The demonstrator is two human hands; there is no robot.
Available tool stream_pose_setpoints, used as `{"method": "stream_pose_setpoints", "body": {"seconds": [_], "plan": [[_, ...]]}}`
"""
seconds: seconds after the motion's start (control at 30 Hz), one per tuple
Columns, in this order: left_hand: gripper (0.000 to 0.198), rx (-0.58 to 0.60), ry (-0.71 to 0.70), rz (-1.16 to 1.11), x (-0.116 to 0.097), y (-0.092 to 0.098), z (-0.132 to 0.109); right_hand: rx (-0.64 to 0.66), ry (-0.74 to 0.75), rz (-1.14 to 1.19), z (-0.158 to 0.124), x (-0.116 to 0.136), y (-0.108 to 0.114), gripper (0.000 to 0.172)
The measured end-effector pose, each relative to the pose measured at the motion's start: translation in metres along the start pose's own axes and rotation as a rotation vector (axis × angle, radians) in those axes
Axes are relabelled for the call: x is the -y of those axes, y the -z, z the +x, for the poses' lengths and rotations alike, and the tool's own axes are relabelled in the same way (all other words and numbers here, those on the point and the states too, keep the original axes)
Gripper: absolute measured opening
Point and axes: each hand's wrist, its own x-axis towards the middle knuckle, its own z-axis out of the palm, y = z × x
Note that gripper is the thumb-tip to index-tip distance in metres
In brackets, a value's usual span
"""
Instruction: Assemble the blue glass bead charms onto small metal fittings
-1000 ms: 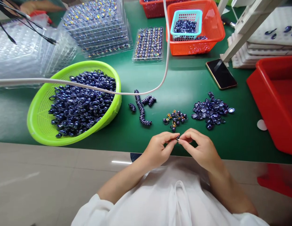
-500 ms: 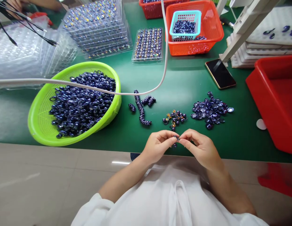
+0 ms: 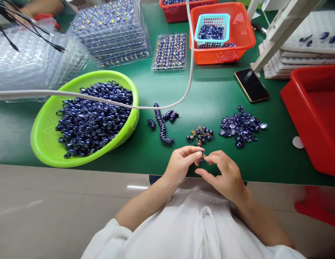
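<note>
My left hand [image 3: 181,163] pinches a small shiny dark-blue ring [image 3: 201,160] between thumb and fingers, just over the table's near edge. Beside it, my right hand [image 3: 224,172] has its thumb and index finger spread apart, fingertips close to the ring. Right behind the hands lies a small cluster of dark rings with amber-coloured stones [image 3: 201,135]. A heap of dark faceted pieces [image 3: 240,126] is to its right. On the left, a curved row of stacked dark rings [image 3: 162,124] lies with shorter rows near it.
A green basket [image 3: 38,144] full of dark rings stands left. Behind are stacked clear trays [image 3: 124,43], a single filled tray [image 3: 169,52] and an orange basket [image 3: 224,55]. A phone [image 3: 251,85] and red bin [image 3: 299,108] are right. A white cable [image 3: 156,107] hangs across.
My right thumb and fingers have come apart and drawn back slightly from the ring. My left hand keeps its pinch, with the ring now showing more clearly.
</note>
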Motion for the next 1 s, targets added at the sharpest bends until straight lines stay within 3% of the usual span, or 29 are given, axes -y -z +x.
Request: {"method": "stream_pose_setpoints", "body": {"seconds": [0.13,0.3,0.4,0.5,0.63,0.87,1.0], "plan": [[0.022,-0.011,0.0,-0.018,0.0,-0.003,-0.001,-0.006,-0.035,-0.013,-0.001,0.001,-0.006,0.018],[0.024,-0.018,-0.045,0.054,-0.001,-0.001,0.0,-0.008,-0.144,0.117,-0.007,-0.001,-0.005,0.016],[0.024,-0.018,-0.055,0.095,-0.001,-0.001,-0.001,-0.01,-0.306,0.269,-0.01,-0.003,-0.003,0.012],[0.024,-0.018,-0.054,0.129,0.0,0.0,-0.002,0.07,-0.395,0.501,-0.008,-0.005,0.003,0.012],[0.023,-0.016,-0.048,0.14,-0.001,0.002,-0.003,0.143,-0.358,0.653,-0.002,-0.009,0.01,0.021],[0.024,0.015,-0.061,0.188,-0.007,0.0,-0.01,-0.018,-0.108,0.19,-0.001,-0.012,0.01,0.032],[0.023,-0.004,-0.091,0.271,-0.008,0.0,-0.013,-0.063,-0.032,0.132,-0.002,-0.01,0.008,0.039]]}}
